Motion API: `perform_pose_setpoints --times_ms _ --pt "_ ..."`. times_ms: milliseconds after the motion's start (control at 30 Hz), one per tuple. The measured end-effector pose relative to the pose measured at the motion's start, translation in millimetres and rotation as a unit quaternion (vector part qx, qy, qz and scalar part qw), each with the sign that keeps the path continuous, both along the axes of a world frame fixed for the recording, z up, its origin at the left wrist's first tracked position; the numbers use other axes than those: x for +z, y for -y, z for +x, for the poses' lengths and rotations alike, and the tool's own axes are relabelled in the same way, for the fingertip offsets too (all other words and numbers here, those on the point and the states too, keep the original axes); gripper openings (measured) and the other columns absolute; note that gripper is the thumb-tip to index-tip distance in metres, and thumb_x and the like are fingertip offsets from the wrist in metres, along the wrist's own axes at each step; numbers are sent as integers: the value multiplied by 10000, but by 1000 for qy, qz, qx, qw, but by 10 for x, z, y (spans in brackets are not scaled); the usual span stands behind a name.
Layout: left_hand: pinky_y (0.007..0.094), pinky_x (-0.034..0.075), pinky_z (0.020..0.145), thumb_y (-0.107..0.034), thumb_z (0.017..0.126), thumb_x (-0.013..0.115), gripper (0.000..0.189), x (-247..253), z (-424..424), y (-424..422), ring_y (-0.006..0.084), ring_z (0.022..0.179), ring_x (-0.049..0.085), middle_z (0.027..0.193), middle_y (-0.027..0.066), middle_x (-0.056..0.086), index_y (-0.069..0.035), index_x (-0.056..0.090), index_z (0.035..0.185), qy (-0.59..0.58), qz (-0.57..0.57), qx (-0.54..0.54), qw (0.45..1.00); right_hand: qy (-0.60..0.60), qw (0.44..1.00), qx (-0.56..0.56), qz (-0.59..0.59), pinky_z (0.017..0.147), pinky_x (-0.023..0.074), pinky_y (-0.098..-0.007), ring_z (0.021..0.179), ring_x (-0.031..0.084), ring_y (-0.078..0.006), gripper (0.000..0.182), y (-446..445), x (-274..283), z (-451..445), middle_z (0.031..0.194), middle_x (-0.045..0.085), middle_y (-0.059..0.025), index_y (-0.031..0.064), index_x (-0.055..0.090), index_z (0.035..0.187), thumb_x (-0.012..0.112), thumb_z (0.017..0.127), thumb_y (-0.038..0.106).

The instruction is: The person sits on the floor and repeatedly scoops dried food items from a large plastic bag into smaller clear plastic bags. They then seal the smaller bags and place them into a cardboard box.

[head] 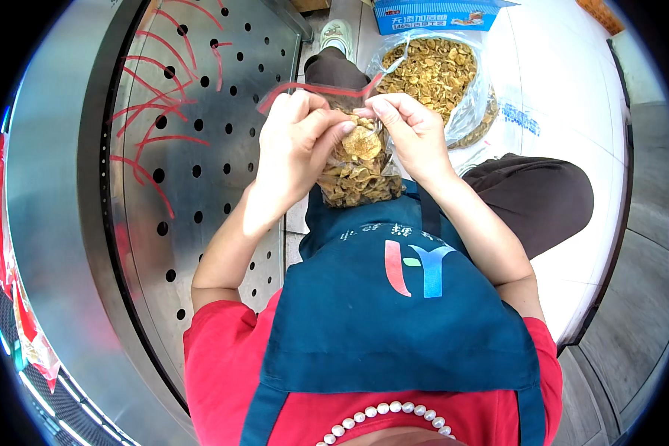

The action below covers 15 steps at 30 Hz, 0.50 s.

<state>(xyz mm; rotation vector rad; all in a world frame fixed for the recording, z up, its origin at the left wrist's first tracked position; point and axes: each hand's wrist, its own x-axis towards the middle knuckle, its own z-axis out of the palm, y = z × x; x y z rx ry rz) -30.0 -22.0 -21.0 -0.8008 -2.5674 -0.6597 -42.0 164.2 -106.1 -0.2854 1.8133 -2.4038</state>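
Observation:
A small clear plastic bag of dried yellow-brown slices (pixel 362 181) sits upright before my lap, its top between my two hands. My left hand (pixel 298 139) pinches the bag's upper edge on the left, thumb and fingers together. On the right, my right hand (pixel 412 131) grips the same edge with thumb and forefinger. A red tape strip (pixel 323 89) runs across behind my fingers, from the left hand to beyond the right one. Just past my right hand, a large open clear plastic bag (pixel 468 117) holds many more of the dried slices (pixel 429 69).
To the left, several red tape strips (pixel 161 139) cling to a perforated stainless-steel panel (pixel 217 195). A blue printed carton (pixel 440 17) stands at the top, beyond the large bag. White floor tiles (pixel 563 111) lie to the right, beside my bent knee (pixel 541 195).

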Motion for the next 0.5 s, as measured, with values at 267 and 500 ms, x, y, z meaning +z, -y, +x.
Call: perform_pose_setpoints --times_ms 267,500 --pt "299 483 623 -90 797 788 158 78 -159 -144 190 706 598 786 48 606 -60 718 935 -20 21 27 999 -7 997 -70 -26 817 538 -245 900 690 -100 307 113 -34 41 951 751 -91 -13 616 1269 594 1006 145" --pt "335 465 694 -137 791 766 164 44 -367 -317 208 776 585 845 12 617 -112 731 949 -123 -93 27 988 -8 999 -48 -4 759 511 -217 856 647 -44 381 80 48 61 924 744 -59 26 569 1362 607 990 95"
